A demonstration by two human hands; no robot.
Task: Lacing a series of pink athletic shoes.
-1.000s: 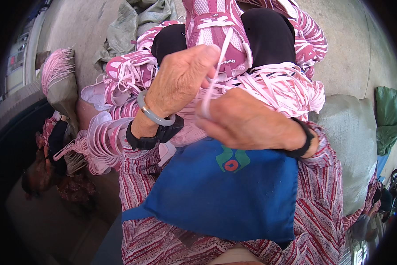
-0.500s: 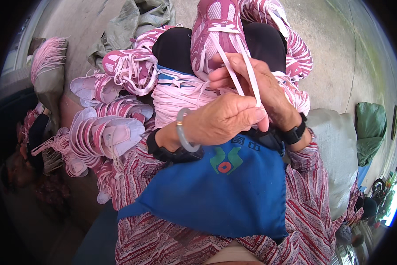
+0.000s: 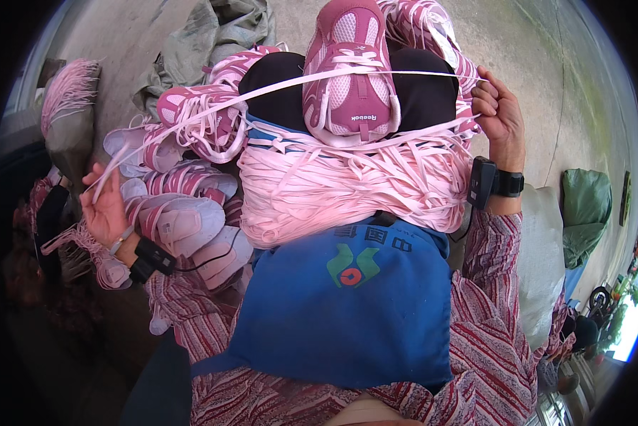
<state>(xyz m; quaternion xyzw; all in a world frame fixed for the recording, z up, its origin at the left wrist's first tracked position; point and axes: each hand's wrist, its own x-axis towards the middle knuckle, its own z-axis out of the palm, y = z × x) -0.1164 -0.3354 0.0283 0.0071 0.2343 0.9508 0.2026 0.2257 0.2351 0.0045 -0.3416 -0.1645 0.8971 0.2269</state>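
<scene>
A pink and white sneaker (image 3: 353,106) stands between my black-clad knees. One pale pink shoelace (image 3: 262,90) passes through it near the top of its lacing and is pulled out to both sides. At the far left, my left hand (image 3: 107,213) is closed on one length of the lace, with some fingers loosely curled. On the right, my right hand (image 3: 500,113) pinches the other length between thumb and fingers, beside the right knee. Across my lap, over a blue apron (image 3: 340,319), lies a thick bundle of pale pink laces (image 3: 354,184).
Several more pink sneakers (image 3: 202,117) and nested shoe uppers (image 3: 184,220) are piled at my left. Another row of shoes (image 3: 425,28) lies beyond the right knee. A grey-green sheet (image 3: 205,50) is on the concrete floor. Pale sacking (image 3: 539,263) and a green bag (image 3: 585,213) are at right.
My hands have moved from close together over the lap to wide apart, left and right. The lace, which hung in two strands toward me, now stretches sideways through the sneaker.
</scene>
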